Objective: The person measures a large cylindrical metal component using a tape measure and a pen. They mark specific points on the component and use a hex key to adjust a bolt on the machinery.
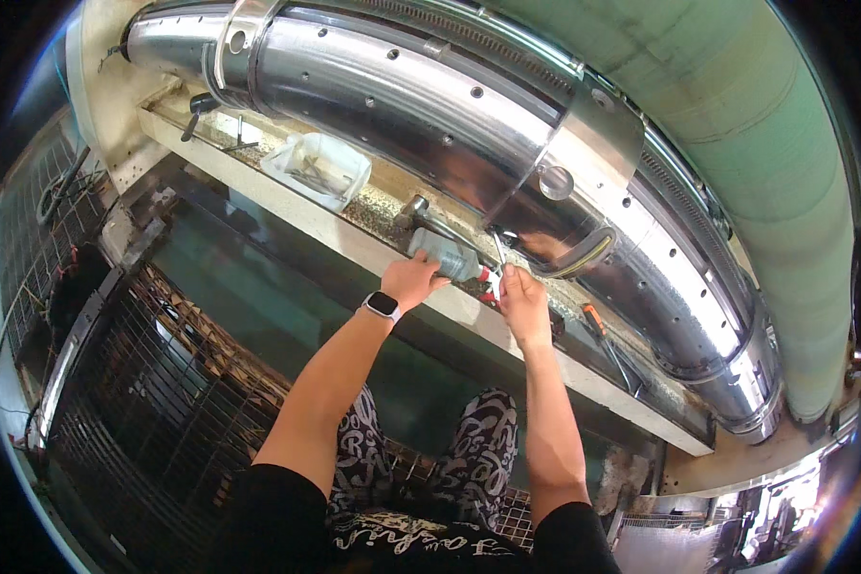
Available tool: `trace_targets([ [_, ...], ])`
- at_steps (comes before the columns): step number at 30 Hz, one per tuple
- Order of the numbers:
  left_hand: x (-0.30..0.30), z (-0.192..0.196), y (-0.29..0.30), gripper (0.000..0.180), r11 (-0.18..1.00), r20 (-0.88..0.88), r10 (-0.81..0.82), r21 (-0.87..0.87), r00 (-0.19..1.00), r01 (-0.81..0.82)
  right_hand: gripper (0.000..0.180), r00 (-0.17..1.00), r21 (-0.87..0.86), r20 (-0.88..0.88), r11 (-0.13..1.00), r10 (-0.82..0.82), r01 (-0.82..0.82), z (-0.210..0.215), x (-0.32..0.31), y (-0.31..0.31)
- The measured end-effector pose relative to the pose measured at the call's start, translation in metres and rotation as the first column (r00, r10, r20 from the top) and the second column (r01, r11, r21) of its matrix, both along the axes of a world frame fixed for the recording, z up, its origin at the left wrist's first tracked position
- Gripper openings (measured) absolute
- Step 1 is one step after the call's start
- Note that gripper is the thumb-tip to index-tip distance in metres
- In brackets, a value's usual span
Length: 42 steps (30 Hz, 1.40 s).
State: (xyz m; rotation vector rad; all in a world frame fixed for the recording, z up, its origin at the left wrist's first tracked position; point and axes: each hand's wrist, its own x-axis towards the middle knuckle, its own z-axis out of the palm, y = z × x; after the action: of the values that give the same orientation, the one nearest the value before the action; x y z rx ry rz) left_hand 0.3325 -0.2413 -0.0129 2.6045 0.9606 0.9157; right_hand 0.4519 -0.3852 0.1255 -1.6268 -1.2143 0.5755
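Observation:
My left hand [409, 283], with a watch on its wrist, is closed around the side of a translucent spray bottle [448, 256]. The bottle lies tilted on the ledge, its red and white spray head [491, 279] towards my right hand. My right hand [526, 304] is closed on a thin metal tool [499, 248], whose exact kind I cannot make out. That tool points up at the lower side of a long shiny steel cylinder [383, 113] with rows of holes; whether it touches the cylinder I cannot tell. My right palm is hidden.
On the narrow pale ledge [249, 182] stands a white plastic tub [344, 191] with metal pieces inside. A hammer-like tool [414, 210], an orange-handled tool [594, 320] and dark hand tools lie along it. A big green roller [737, 124] runs behind the cylinder. Wire mesh [153, 402] is at left.

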Motion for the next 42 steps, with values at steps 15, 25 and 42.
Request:
trace_targets([
  [15, 0.007, 0.006, -0.012, 0.020, 0.993, 0.066, 0.020, -0.121, 0.998, -0.012, 0.036, 0.558, 0.257, -0.816, 0.959, 0.150, 0.118, -0.045, -0.085, 0.048],
  [25, 0.007, 0.002, -0.015, 0.030, 0.967, 0.253, 0.187, -0.215, 0.949, -0.133, 0.036, 0.292, 0.323, -0.906, 0.946, 0.306, 0.012, -0.044, -0.106, 0.073],
  [42, 0.013, 0.011, -0.010, 0.027, 0.928, -0.358, 0.322, 0.303, 0.876, -0.217, 0.043, 0.408, 0.261, -0.871, 0.961, 0.275, -0.092, -0.048, -0.093, 0.078],
])
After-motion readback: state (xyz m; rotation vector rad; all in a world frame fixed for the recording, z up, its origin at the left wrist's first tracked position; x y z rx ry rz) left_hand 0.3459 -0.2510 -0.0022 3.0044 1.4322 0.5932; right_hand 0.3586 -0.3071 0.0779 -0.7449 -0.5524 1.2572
